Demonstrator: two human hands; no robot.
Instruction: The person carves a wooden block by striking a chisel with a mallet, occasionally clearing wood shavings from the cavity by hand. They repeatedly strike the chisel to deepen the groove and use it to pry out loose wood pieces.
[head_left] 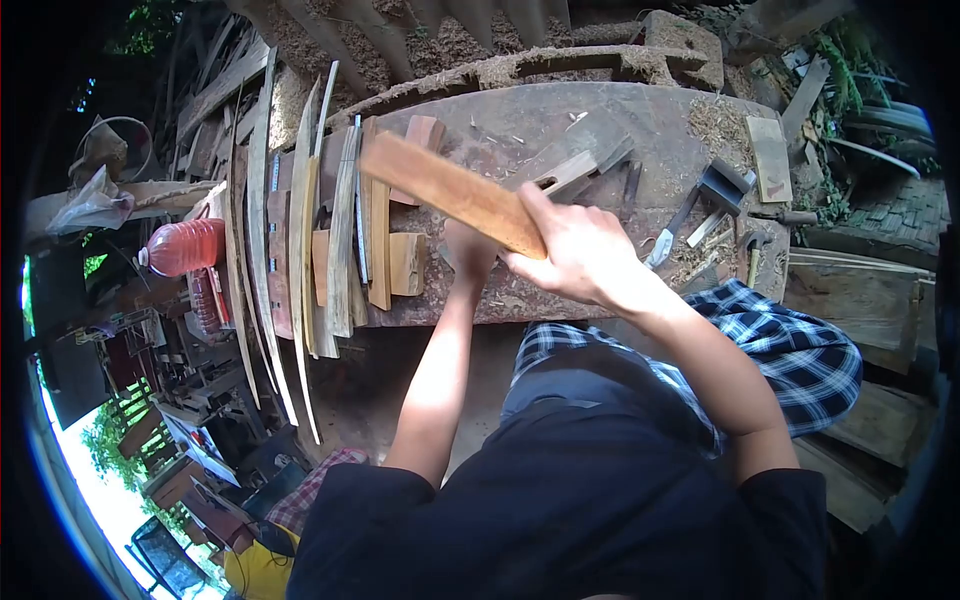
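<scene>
In the head view, my workbench (530, 110) has a worn, greyish-red surface, and sawdust (718, 120) is spread at its far right part. Beyond its far edge there are more wood shavings (455, 45). Long thin wooden strips (260, 230) lie across the left end, and some of them stick out past the near edge. A bottle with pink liquid (187, 247) lies to the left of these strips, and on the right side I see a hammer (753, 262) near the near edge. The room around is crowded, with bright daylight at the lower left. The wooden piece (445, 193) is in front of me, above the middle-left of the bench. Its long axis runs diagonally: one end points away and to the left, the other comes nearer to me at the right. My right hand (588, 250) pinches this nearer end, with the thumb and a finger on its opposite edges and the other fingers folded together. My left hand (470, 250) is below the piece, partly hidden by it, so I cannot tell how its fingers are.
</scene>
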